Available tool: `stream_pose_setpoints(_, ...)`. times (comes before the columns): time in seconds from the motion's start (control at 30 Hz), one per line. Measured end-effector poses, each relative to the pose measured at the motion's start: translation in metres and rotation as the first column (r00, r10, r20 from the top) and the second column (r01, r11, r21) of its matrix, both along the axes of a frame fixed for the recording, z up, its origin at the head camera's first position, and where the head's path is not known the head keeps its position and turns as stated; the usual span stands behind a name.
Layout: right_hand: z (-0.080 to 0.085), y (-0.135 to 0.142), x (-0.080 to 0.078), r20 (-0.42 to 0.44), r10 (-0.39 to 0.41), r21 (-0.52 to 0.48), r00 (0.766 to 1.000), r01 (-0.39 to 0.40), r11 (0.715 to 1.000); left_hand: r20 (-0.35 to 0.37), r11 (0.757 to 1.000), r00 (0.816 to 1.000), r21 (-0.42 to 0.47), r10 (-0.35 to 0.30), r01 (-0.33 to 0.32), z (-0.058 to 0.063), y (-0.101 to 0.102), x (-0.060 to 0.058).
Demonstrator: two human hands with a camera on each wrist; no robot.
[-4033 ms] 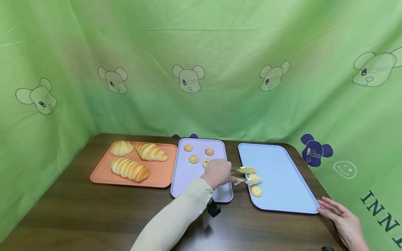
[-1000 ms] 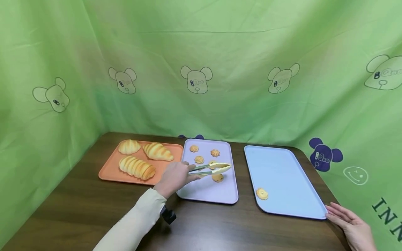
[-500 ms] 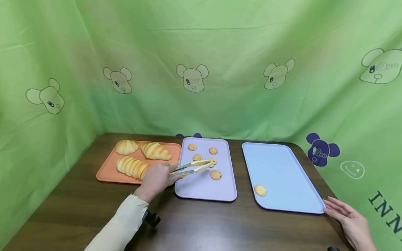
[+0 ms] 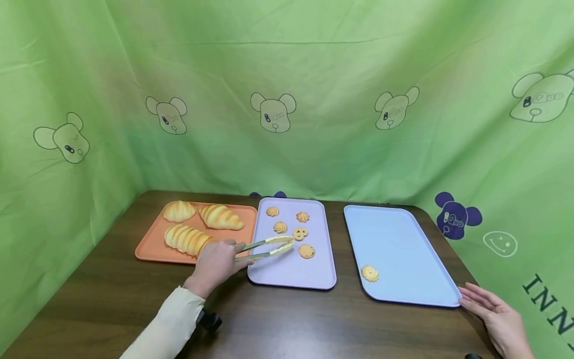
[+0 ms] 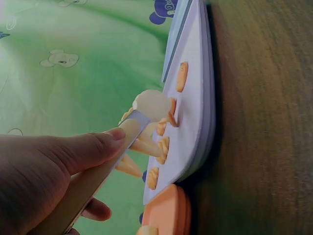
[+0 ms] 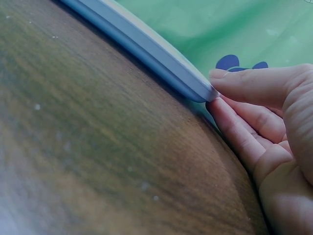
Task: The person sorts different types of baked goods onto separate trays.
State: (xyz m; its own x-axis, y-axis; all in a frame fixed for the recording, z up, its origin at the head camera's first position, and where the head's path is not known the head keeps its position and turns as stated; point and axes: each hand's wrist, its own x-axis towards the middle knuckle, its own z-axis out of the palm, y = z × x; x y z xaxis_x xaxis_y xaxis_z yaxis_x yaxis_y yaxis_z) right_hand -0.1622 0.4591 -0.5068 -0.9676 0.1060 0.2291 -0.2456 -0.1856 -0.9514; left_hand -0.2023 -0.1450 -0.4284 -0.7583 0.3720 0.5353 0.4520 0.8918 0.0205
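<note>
My left hand [image 4: 219, 264] grips a pair of tongs [image 4: 266, 244] over the lilac tray [image 4: 287, 279], their pale scalloped tips pointing right. Nothing shows between the tips in the head view. Close to them lie a smiley-face cookie [image 4: 300, 233] and a round dotted cookie [image 4: 307, 251]. Farther back on that tray are swirled cookies [image 4: 280, 227]. In the left wrist view the thumb presses along the tongs [image 5: 139, 122]. My right hand [image 4: 495, 314] pinches the near right corner of the blue tray [image 6: 195, 88], thumb above and fingers beneath.
A pale, ridged cookie [image 4: 369, 273] lies at the near left of the blue tray. An orange tray [image 4: 148, 249] on the left bears croissant-like breads [image 4: 221, 217]. All three trays stand on a dark wooden table [image 4: 278, 324], with a green curtain [image 4: 314, 149] behind.
From over the blue tray, the left hand has moved left with the tongs to the lilac tray. The pale thing at the tips 4 seconds ago is gone from there. The right hand stays put.
</note>
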Motion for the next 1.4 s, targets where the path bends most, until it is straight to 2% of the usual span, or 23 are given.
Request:
stream_pose_setpoints(0.2,-0.002,-0.001,0.000,-0.003,0.003,-0.009,1.000,-0.003,1.000,0.092,0.999,0.995,0.031,0.028,-0.031,-0.006,-0.005,0.003)
stream_pose_setpoints(0.37,-0.003,0.000,0.001,0.004,-0.004,-0.001,1.000,0.004,1.000,0.154,0.996,0.987,0.067,0.043,-0.054,-0.006,-0.007,0.004)
stream_pose_setpoints(0.57,-0.001,-0.001,0.001,-0.009,0.005,-0.020,1.000,-0.005,1.000,0.224,0.992,0.974,0.117,0.020,-0.048,-0.004,-0.005,0.004)
stream_pose_setpoints(0.7,-0.002,-0.001,0.000,-0.015,0.013,-0.040,1.000,-0.014,0.999,0.238,0.990,0.971,0.137,-0.003,-0.030,-0.003,0.001,0.002)
stream_pose_setpoints(1.03,0.000,-0.001,0.000,0.001,0.001,-0.003,1.000,-0.001,1.000,0.306,0.989,0.949,0.141,-0.080,0.038,-0.002,0.032,-0.003)
stream_pose_setpoints(1.4,0.000,0.001,0.000,0.004,0.021,0.001,1.000,-0.021,1.000,0.367,0.981,0.916,0.156,-0.162,0.111,0.004,0.083,-0.022)
